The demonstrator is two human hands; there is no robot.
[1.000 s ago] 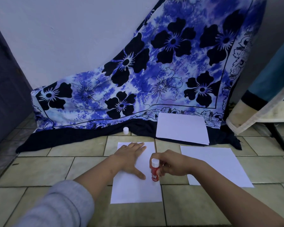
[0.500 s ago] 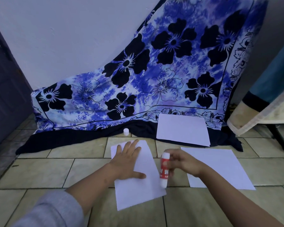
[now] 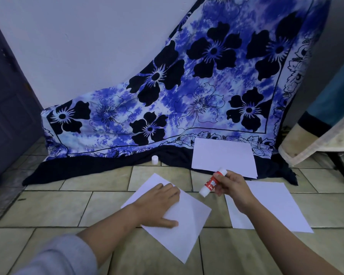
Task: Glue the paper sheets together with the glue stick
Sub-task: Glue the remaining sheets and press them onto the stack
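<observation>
White paper sheet (image 3: 187, 225) lies turned cornerwise on the tiled floor (image 3: 48, 205). The left hand (image 3: 159, 203) presses flat on it, fingers straight and close together, thumb spread toward the near side. Just to the right, the right hand (image 3: 232, 187) pinches the red-and-white glue stick (image 3: 212, 183) in curled fingers. The stick tilts, its white lower end close to the far right edge of the paper. A second sheet (image 3: 276, 205) lies right of it. Farther off, a third sheet (image 3: 222, 157) rests on the dark hem of a blue flowered cloth (image 3: 167, 96), with a small white cap (image 3: 155, 159) to its left.
</observation>
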